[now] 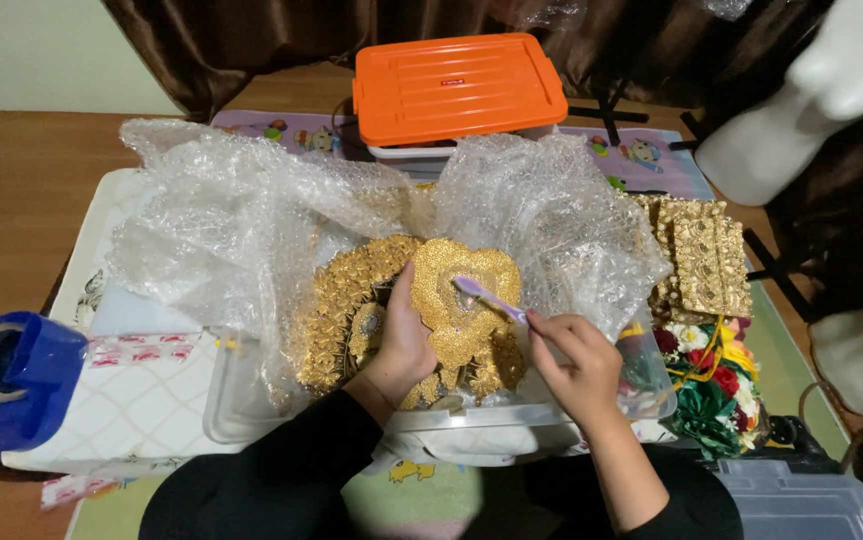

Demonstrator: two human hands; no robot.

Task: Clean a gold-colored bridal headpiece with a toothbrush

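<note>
Over the clear plastic bin [252,420], the left hand [404,340] steadies a gold ornament [464,290] while the right hand [574,362] pinches a purple brush [487,297] against its centre; brushing looks underway, bubble wrap [252,210] opened around it.

Hands [492,350] on gold ornament [462,295]

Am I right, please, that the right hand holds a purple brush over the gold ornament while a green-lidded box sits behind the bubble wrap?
Not quite: the lid is orange, not green, as the head view shows. The rest stands: the right hand holds a purple brush over the gold ornament, and the box sits behind the bubble wrap.
</note>
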